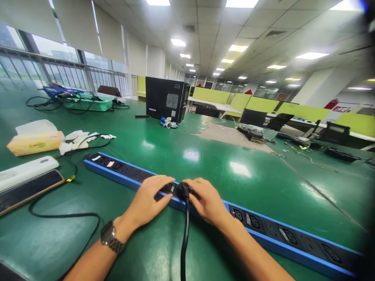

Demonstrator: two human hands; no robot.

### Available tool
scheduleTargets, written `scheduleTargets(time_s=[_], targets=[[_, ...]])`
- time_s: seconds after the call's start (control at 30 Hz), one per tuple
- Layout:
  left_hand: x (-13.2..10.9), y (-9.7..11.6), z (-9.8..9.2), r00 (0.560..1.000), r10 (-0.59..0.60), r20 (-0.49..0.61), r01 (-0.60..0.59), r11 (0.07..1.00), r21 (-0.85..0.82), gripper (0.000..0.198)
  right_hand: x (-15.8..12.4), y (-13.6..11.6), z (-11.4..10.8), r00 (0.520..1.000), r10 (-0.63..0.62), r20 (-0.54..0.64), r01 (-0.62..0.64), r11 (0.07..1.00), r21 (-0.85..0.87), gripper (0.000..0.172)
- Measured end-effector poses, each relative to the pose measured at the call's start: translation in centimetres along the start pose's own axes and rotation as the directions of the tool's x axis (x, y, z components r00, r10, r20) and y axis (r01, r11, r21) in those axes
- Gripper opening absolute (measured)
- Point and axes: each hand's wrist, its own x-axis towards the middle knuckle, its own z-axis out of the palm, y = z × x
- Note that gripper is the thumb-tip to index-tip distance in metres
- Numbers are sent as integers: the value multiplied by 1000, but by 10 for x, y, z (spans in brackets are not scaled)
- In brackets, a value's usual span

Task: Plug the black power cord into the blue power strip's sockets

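A long blue-edged power strip (131, 182) with black sockets runs diagonally across the green table. A black power plug (183, 189) sits against a socket near its middle, its thick cord (185, 238) hanging toward me. My left hand (152, 197), below a wristwatch (109, 235), grips the strip just left of the plug, fingers over the far edge and thumb on the near side. From the right, my right hand (206, 201) closes on the plug with its fingertips; part of the thumb side is hard to see. How deep the plug sits cannot be seen.
At left lie a phone (32, 191), a white device (26, 171), a tissue pack (36, 138) and a loose thin cable (67, 214). Farther back stand a green basket (88, 103) of cables, a black computer case (165, 97) and gloves (169, 123).
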Motion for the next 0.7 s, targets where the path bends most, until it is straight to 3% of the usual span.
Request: scheduleTargets(time_s=[0.1,0.2,0.3,0.33,0.37,0.43,0.5,0.57,0.7], targets=[[4,10,9,991,113,72,-104,988,-113,43,4,-1,-8,998,-9,68,4,998,66,31],[12,15,19,990,134,51,-124,979,-159,39,-4,1,-22,993,1,117,-12,995,97,42],[23,22,26,990,111,-86,-128,968,-216,30,-37,16,-46,986,161,-40,-157,984,82,48],[27,28,29,984,103,-142,-136,960,-246,29,-53,24,-55,954,262,-146,-252,964,83,48],[30,35,33,979,103,-179,-150,950,-275,30,-70,33,-64,891,375,-255,-362,927,99,48],[36,52,44,977,135,-163,-181,932,-315,34,-105,50,-78,699,567,-436,-558,814,163,49],[40,70,60,983,168,-73,-183,929,-323,38,-133,61,-86,552,668,-499,-663,714,223,49],[41,84,76,989,145,7,-136,942,-306,40,-149,64,-89,507,690,-516,-697,680,225,46],[37,96,98,998,47,52,-33,966,-255,39,-149,53,-85,557,653,-513,-680,713,170,38]])
